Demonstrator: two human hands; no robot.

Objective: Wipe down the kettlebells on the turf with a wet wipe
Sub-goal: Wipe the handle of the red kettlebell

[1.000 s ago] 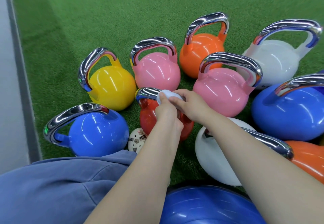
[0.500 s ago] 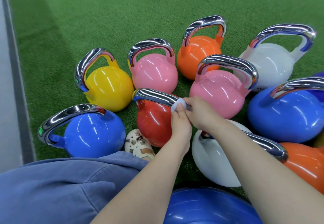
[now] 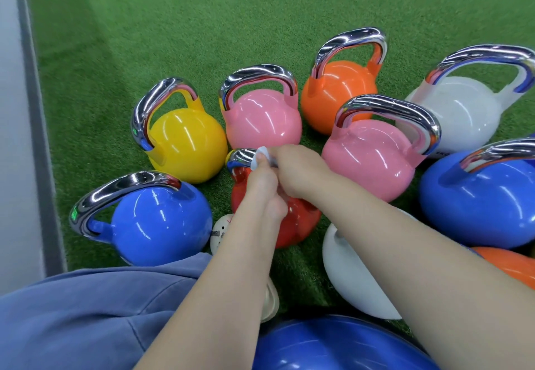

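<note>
Several glossy kettlebells with chrome handles stand close together on the green turf (image 3: 144, 36). In the middle is a small red kettlebell (image 3: 301, 225). My left hand (image 3: 265, 184) presses a white wet wipe (image 3: 260, 157) onto the left end of its chrome handle (image 3: 240, 157). My right hand (image 3: 301, 172) grips the same handle just to the right, touching the left hand. Both forearms hide much of the red body. Around it stand a yellow kettlebell (image 3: 188, 144), two pink ones (image 3: 263, 120) (image 3: 370, 158) and a blue one (image 3: 162, 222).
Further out are an orange kettlebell (image 3: 338, 94), a white one (image 3: 460, 112), a large blue one (image 3: 480, 201), a near white one (image 3: 356, 280) and a blue one (image 3: 333, 346) at the bottom edge. A grey strip (image 3: 37, 123) borders the turf on the left. My blue-clad knee (image 3: 86, 317) fills the lower left.
Both hands slid left along the red kettlebell's handle, from its right part half a second ago to its left end, taking the wipe with them. The view shifted slightly.
</note>
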